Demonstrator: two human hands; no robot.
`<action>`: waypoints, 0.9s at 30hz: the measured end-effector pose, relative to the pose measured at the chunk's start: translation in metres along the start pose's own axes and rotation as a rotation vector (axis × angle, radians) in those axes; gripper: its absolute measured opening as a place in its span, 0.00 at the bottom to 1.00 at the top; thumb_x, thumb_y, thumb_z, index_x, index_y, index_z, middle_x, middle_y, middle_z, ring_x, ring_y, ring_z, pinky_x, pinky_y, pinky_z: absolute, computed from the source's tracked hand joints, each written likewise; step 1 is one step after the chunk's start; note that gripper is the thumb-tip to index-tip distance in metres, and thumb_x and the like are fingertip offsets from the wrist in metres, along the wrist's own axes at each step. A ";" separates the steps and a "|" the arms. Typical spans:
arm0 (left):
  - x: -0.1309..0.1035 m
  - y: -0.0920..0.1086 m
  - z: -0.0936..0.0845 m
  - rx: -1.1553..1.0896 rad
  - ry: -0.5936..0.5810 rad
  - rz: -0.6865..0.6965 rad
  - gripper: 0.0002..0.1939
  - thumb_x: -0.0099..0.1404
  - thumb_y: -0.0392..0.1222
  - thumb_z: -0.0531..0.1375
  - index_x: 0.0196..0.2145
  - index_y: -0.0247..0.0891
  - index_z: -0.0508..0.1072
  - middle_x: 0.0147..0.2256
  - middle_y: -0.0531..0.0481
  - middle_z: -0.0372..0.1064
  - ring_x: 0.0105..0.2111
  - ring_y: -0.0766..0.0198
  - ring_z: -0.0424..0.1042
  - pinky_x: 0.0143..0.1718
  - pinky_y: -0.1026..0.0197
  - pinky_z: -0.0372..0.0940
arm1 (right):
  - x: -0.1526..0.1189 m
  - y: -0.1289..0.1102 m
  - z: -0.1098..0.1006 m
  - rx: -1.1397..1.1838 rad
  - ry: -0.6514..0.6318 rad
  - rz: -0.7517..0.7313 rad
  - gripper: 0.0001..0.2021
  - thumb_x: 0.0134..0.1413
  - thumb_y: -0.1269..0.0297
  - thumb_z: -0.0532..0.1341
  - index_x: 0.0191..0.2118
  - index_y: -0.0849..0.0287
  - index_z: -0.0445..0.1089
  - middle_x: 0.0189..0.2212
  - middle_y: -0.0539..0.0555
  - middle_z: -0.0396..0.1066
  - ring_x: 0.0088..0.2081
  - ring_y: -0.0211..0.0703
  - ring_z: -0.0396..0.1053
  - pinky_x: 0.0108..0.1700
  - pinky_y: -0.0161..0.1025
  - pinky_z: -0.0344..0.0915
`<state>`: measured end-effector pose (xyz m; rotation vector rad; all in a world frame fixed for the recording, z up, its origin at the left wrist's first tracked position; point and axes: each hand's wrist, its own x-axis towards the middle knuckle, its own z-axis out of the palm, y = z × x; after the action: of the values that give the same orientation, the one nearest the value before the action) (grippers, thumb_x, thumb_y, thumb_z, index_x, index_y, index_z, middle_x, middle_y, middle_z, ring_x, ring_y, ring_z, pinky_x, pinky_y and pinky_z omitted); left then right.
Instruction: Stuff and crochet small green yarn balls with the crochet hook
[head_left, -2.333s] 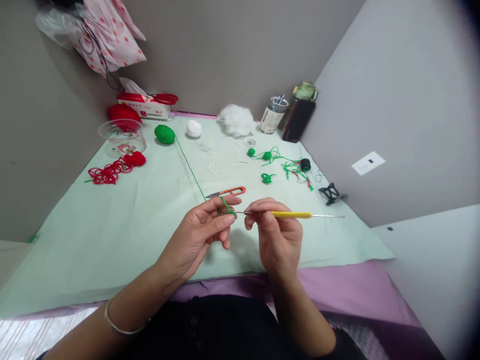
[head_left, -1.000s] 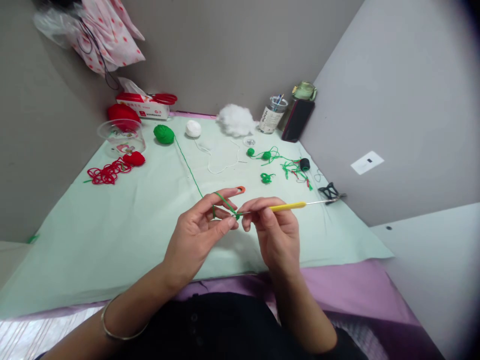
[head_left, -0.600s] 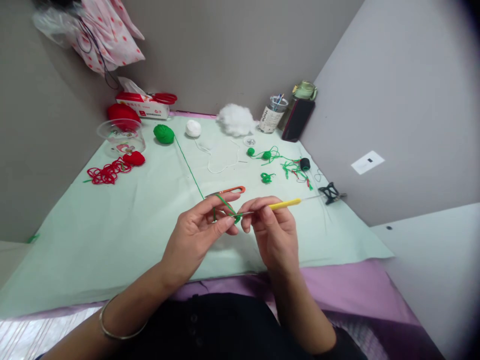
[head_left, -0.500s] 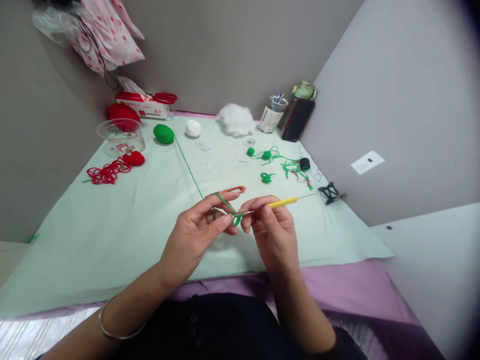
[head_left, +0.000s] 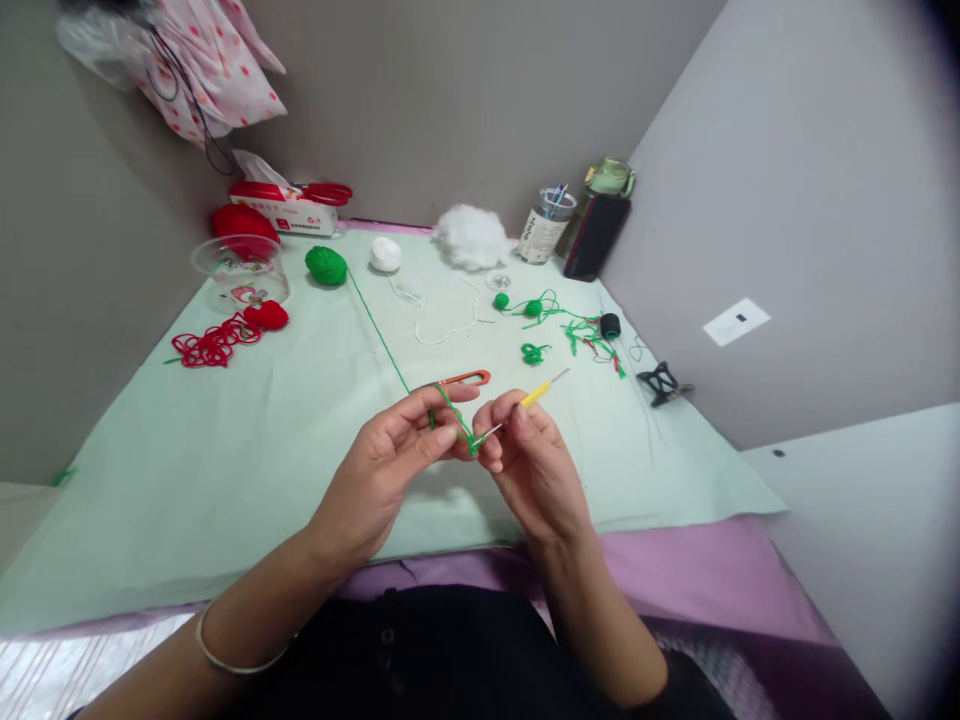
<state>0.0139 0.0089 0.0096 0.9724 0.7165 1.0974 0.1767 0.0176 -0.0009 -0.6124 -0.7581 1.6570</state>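
Green yarn (head_left: pixel 381 338) runs from the green ball (head_left: pixel 326 266) to my left hand (head_left: pixel 382 465), where it passes over the raised index finger. A small green loop of yarn (head_left: pixel 473 447) sits at my left fingertips. My right hand (head_left: pixel 536 460) grips a crochet hook with a yellow handle (head_left: pixel 535 393), its metal shaft pointing down-left into the green loop. The handle tilts up to the right. An orange-handled tool (head_left: pixel 474 378) lies just beyond my left fingers, its other end hidden by them.
Red yarn (head_left: pixel 210 346) and a clear bowl (head_left: pixel 241 270) lie left. White stuffing (head_left: pixel 472 238), a white ball (head_left: pixel 385 255) and a pen jar (head_left: pixel 545 230) stand at the back. Green scraps (head_left: pixel 534 354), a black spool (head_left: pixel 610 327) and a black stand (head_left: pixel 663 385) are right.
The hook has tilted, its handle end rising and swinging toward the left. My right hand has turned with it. The green loop at the fingertips looks smaller and slightly lower.
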 end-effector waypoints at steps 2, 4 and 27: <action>0.000 0.000 -0.001 -0.033 -0.002 -0.018 0.14 0.71 0.42 0.63 0.53 0.42 0.79 0.56 0.46 0.73 0.42 0.63 0.73 0.50 0.58 0.68 | -0.001 0.000 0.000 0.005 -0.008 0.009 0.13 0.55 0.55 0.72 0.31 0.58 0.74 0.28 0.49 0.75 0.22 0.29 0.65 0.27 0.28 0.64; 0.001 -0.001 -0.002 -0.063 0.000 -0.032 0.14 0.70 0.42 0.64 0.52 0.42 0.80 0.55 0.46 0.74 0.42 0.62 0.74 0.50 0.58 0.68 | -0.001 0.000 0.000 0.005 -0.017 0.011 0.13 0.56 0.55 0.72 0.32 0.58 0.73 0.28 0.49 0.75 0.22 0.29 0.64 0.27 0.28 0.64; 0.002 0.000 0.005 -0.047 0.119 0.016 0.10 0.65 0.36 0.68 0.44 0.42 0.81 0.36 0.52 0.75 0.37 0.67 0.73 0.45 0.64 0.68 | -0.014 0.004 0.002 -0.537 0.034 -0.538 0.10 0.71 0.68 0.58 0.43 0.54 0.77 0.38 0.52 0.77 0.32 0.38 0.73 0.36 0.40 0.71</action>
<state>0.0186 0.0097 0.0112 0.8797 0.7774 1.1886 0.1755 0.0033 -0.0033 -0.7241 -1.2350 0.9450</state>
